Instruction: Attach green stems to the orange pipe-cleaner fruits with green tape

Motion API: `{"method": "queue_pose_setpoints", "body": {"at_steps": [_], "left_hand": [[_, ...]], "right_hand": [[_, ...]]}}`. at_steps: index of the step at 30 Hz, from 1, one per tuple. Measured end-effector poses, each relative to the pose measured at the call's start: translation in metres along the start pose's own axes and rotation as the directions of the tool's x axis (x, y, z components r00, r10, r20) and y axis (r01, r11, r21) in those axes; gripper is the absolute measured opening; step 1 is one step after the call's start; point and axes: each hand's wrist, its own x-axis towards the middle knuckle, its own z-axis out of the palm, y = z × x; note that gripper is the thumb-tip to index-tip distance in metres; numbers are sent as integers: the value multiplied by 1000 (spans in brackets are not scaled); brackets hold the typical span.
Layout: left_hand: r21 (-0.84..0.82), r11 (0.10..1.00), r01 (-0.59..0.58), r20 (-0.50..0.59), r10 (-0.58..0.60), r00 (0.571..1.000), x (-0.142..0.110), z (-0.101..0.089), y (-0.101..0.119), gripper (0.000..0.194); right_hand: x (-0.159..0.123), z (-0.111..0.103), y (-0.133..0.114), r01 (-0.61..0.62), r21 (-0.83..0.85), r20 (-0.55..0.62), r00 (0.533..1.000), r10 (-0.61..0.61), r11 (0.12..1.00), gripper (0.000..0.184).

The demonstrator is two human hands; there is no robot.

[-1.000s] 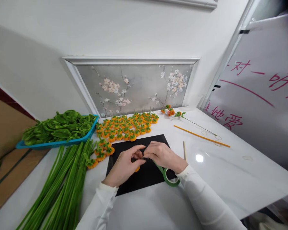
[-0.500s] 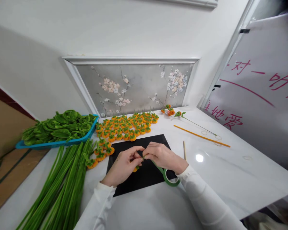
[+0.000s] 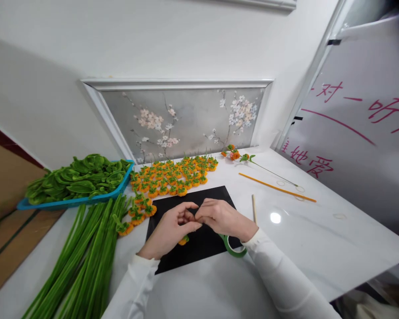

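Over the mat, your left hand and right hand meet, fingers curled, grip indiscernible. The flower beneath your left hand appears unfinished; the flower group behind the mat appears assembled.

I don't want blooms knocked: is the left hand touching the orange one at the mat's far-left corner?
Apart: the head view shows black mat between the left hand and orange bloom.

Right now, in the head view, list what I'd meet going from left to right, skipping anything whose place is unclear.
Blue tray, left hand, green tape roll, wooden stick, panel with red writing.
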Motion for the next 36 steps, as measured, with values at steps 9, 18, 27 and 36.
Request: {"method": "queue_pose_setpoints", "body": {"at_steps": [9, 18, 27, 36], "left_hand": [[-121, 992, 27, 77, -18, 997, 0, -1, 0, 39], [-77, 996, -45, 72, 50, 996, 2, 4, 1, 37], [-57, 996, -65, -62, 62, 996, 7, 4, -4, 31], [-114, 993, 20, -146, -36, 989, 8, 7, -8, 28]], "right_hand": [[-1, -6, -5, -144, 153, -1, 989, 146, 978, 15], [-1, -6, -4, -146, 202, -29, 988, 155, 968, 15], [-31, -43, 29, -590, 5, -228, 785, 576, 807, 15], [-84, -61, 37, -909, -296, -280, 377, 883, 295, 33]]}}
